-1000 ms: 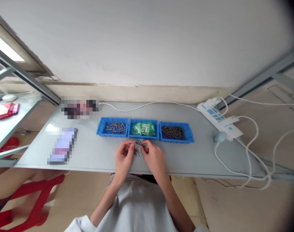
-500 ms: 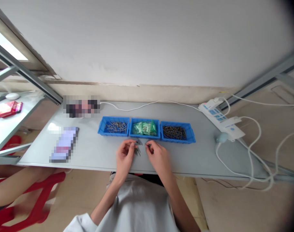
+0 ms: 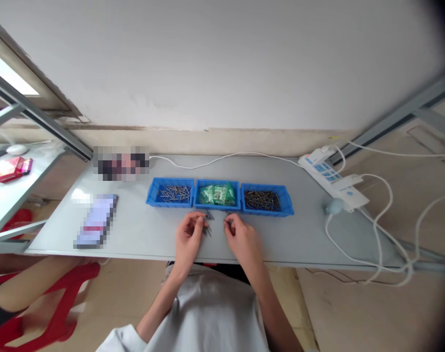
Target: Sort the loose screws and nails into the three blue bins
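My left hand [image 3: 187,235] is closed around several thin metal screws [image 3: 208,231], whose ends stick out beyond the thumb and fingertips. A few more screws [image 3: 209,215] show just past those fingertips, above the table. My right hand [image 3: 243,238] pinches a small screw [image 3: 227,213] between thumb and forefinger, apart from the left hand. Just beyond the hands stand three blue trays: the left tray [image 3: 151,201] holds loose silvery screws, the middle tray [image 3: 217,206] holds green-and-clear plastic packets [image 3: 218,194], and the right tray [image 3: 287,207] holds a heap of darker screws [image 3: 262,200].
A phone [image 3: 96,220] lies on the grey table [image 3: 141,234] at the left, with a blurred object [image 3: 122,164] behind it. A white power strip [image 3: 334,178] with plugs and loose white cables [image 3: 379,234] occupies the right end. Another person's leg [image 3: 35,286] and a red stool [image 3: 57,313] are at lower left.
My right hand has shifted slightly right, away from the left hand, still pinching. My left hand stays nearly in place with its screws. The view has moved a little.
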A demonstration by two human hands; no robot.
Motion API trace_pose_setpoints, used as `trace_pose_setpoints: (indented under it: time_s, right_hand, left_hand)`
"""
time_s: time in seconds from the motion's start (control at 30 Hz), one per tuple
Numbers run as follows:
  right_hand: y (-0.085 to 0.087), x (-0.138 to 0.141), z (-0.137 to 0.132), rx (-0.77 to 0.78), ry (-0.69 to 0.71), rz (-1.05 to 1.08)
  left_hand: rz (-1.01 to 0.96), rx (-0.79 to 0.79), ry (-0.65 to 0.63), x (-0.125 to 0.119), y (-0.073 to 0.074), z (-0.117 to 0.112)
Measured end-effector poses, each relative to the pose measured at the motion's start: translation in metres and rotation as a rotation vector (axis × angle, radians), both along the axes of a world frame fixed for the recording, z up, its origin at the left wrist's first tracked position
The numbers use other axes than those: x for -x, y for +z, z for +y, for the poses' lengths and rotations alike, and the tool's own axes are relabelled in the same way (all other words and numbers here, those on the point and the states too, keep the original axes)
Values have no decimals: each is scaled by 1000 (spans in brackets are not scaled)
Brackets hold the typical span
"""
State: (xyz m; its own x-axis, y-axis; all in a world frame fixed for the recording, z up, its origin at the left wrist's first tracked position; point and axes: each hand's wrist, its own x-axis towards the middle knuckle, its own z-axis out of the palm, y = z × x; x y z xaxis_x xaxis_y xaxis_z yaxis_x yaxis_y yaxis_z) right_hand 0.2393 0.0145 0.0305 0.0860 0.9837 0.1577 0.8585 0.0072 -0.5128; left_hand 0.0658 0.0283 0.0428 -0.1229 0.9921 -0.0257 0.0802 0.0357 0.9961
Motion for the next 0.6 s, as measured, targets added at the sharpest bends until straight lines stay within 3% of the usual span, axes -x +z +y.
trace_pose_setpoints:
  time_s: [0.2, 0.37, 0.6]
  right_hand:
    - [0, -5, 4, -28, -36, -44]
    - [-1, -6, 3, -21, 25, 16]
    - [20, -4, -11, -165, 173, 182]
  left_hand:
    - [5, 15, -5, 0, 0, 0]
    - [74, -15, -25, -1, 0, 0]
    - [364, -271, -248, -9, -6, -3]
